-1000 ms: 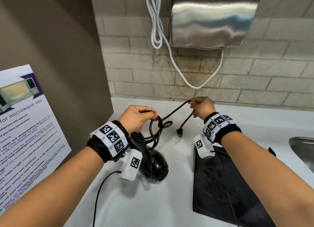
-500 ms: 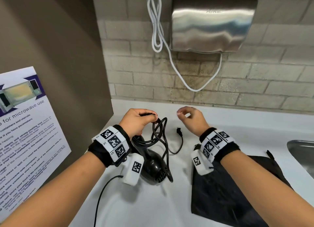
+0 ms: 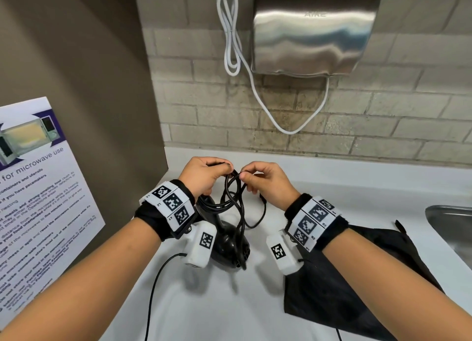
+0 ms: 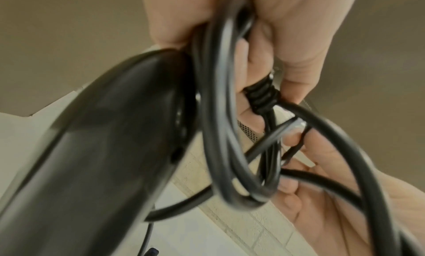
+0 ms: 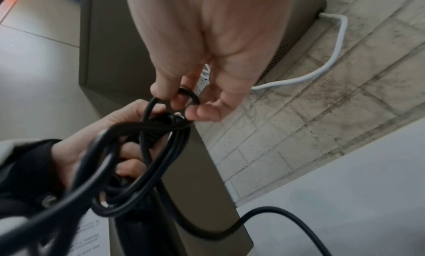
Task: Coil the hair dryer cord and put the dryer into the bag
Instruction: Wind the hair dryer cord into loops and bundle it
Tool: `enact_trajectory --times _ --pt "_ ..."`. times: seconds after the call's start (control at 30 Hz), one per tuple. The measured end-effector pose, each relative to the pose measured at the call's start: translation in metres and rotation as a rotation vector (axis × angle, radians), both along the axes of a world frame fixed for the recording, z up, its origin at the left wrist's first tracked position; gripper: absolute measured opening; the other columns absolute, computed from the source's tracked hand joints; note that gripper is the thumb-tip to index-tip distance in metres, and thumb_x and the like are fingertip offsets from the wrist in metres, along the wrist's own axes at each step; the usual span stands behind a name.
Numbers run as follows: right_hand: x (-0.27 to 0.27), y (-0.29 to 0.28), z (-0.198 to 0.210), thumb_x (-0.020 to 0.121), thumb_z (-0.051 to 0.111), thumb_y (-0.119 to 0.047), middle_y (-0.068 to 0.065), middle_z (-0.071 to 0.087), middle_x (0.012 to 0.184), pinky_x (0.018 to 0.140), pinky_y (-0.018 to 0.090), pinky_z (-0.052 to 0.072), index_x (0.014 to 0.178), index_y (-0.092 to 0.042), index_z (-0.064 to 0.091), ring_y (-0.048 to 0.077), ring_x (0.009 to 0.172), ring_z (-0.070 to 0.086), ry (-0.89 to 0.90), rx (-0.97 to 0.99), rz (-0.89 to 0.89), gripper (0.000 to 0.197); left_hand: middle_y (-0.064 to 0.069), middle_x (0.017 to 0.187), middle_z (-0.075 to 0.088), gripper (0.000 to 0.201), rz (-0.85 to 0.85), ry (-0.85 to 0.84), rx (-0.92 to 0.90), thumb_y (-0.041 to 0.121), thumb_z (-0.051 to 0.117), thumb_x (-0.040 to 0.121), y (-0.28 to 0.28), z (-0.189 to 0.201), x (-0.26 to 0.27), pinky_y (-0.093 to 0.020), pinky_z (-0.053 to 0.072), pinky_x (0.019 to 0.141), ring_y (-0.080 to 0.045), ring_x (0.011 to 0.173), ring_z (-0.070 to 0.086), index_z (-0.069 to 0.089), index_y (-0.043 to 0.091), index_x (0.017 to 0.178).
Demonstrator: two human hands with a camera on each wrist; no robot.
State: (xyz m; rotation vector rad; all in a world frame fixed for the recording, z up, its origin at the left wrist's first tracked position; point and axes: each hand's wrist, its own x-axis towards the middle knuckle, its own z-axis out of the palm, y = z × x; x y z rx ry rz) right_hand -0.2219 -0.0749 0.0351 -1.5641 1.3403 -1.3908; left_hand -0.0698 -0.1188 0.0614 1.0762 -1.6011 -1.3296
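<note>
A black hair dryer (image 3: 227,246) hangs over the white counter (image 3: 357,192), its handle (image 4: 96,141) beside my left hand (image 3: 204,176). That hand grips several loops of the black cord (image 3: 233,200) at their top (image 4: 230,41). My right hand (image 3: 258,180) is just to its right and pinches a strand of the cord (image 5: 186,98) between thumb and fingers. The loops dangle in front of the dryer, and one loose length (image 3: 258,220) sags toward the counter. A flat black bag (image 3: 357,277) lies on the counter under my right forearm.
A steel hand dryer (image 3: 314,31) with a white cable (image 3: 255,85) is on the brick wall ahead. A brown side panel (image 3: 76,72) with a microwave poster (image 3: 33,200) stands at the left. A steel sink (image 3: 452,228) is at the right edge. A thin black wire (image 3: 155,289) crosses the near counter.
My right hand let go of the stretched cord end, moved left and now pinches the cord beside my left hand. The cord hangs in loops instead of spanning between the hands.
</note>
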Motion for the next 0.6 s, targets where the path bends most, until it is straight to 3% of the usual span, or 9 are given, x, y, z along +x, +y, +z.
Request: enact_trajectory --times 0.1,0.23,0.33,0.47,0.53,0.6 --pt "0.001 0.0 0.0 0.082 0.067 -0.007 -0.011 0.049 0.04 0.045 0.015 0.035 0.065 -0.017 0.058 0.002 0.038 0.041 0.078 0.054 -0.033 0.021 -0.007 0.072 0.063 0.016 -0.003 -0.012 -0.005 0.007 0.061 0.085 0.002 0.0 -0.003 -0.012 0.018 0.034 -0.004 0.028 0.023 0.066 0.016 0.073" --pt "0.006 -0.004 -0.002 0.078 0.067 -0.011 -0.006 0.036 0.046 0.049 0.026 0.031 0.078 -0.021 0.043 0.011 0.043 0.034 0.11 0.066 -0.129 0.026 -0.005 0.072 0.062 0.015 -0.006 -0.024 -0.013 0.009 0.062 0.084 0.006 0.001 -0.009 -0.011 0.02 0.034 -0.004 0.029 0.024 0.067 0.018 0.074" --pt "0.011 -0.008 -0.004 0.076 0.068 -0.008 -0.003 0.039 0.05 0.04 0.016 0.028 0.084 -0.014 0.04 0.005 0.037 0.033 0.142 0.083 -0.198 0.029 -0.003 0.069 0.062 0.014 -0.016 -0.037 -0.026 0.009 0.064 0.083 0.008 0.001 -0.015 -0.012 0.021 0.035 -0.004 0.029 0.026 0.068 0.019 0.074" --pt "0.017 -0.012 -0.011 0.076 0.068 -0.012 -0.002 0.045 0.059 0.035 0.01 0.028 0.098 -0.013 0.041 0.005 0.037 0.039 0.199 0.072 -0.338 0.035 0.012 0.042 0.056 0.01 -0.018 -0.034 -0.04 0.005 0.063 0.083 0.013 0.002 -0.019 -0.009 0.023 0.032 -0.002 0.026 0.033 0.069 0.011 0.079" --pt "0.019 -0.013 -0.012 0.079 0.064 -0.01 0.004 0.051 0.084 0.046 0.005 0.035 0.111 -0.014 0.044 0.003 0.057 0.048 0.28 0.049 -0.33 0.038 0.014 0.035 0.05 0.008 -0.059 -0.036 -0.052 0.002 0.061 0.084 0.018 0.002 -0.02 -0.006 0.026 0.032 0.001 0.026 0.038 0.068 0.006 0.086" --pt "0.019 -0.016 -0.013 0.082 0.053 0.0 0.013 0.055 0.106 0.067 0.006 0.037 0.118 -0.006 0.052 0.018 0.085 0.054 0.393 -0.002 -0.26 0.036 0.016 0.032 0.047 0.011 -0.071 -0.052 -0.087 0.002 0.061 0.084 0.021 0.001 -0.02 -0.002 0.027 0.034 0.005 0.028 0.041 0.068 0.004 0.093"
